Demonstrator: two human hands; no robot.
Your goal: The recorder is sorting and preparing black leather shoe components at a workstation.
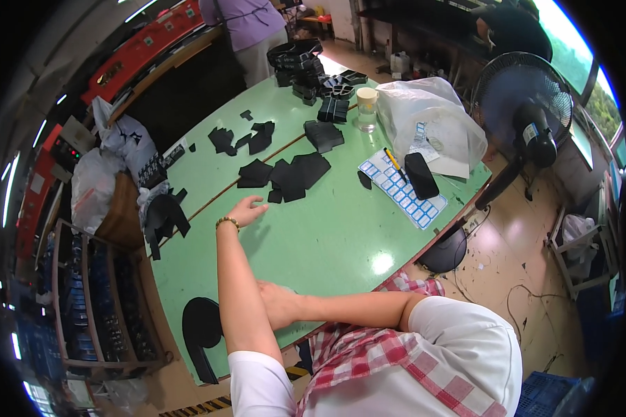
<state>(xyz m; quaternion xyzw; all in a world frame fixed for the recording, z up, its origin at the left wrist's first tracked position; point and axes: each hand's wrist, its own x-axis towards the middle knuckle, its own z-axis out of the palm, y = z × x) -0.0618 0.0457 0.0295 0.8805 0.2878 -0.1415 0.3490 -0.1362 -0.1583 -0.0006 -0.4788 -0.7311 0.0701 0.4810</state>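
Observation:
My left hand (247, 210), with a beaded bracelet at the wrist, reaches over the green table (327, 243). Its fingers are apart and nothing shows in them. Just beyond lie flat black cut pieces (289, 181), several of them overlapping. My right hand (278, 306) crosses low to the left, partly behind my left forearm, which hides its fingers. Left of that forearm, at the table's near edge, rests a curved black piece (202, 323), partly covered by the arm. More black scraps (261, 137) lie farther back.
Stacked black strip bundles (299, 66) stand at the far end. A lidded bottle (366, 111), plastic bag (431, 111), label sheet (389, 182), yellow pen (394, 164) and phone (421, 176) occupy the right side. Beyond the edge stands a fan (525, 104). Two other people are farther off.

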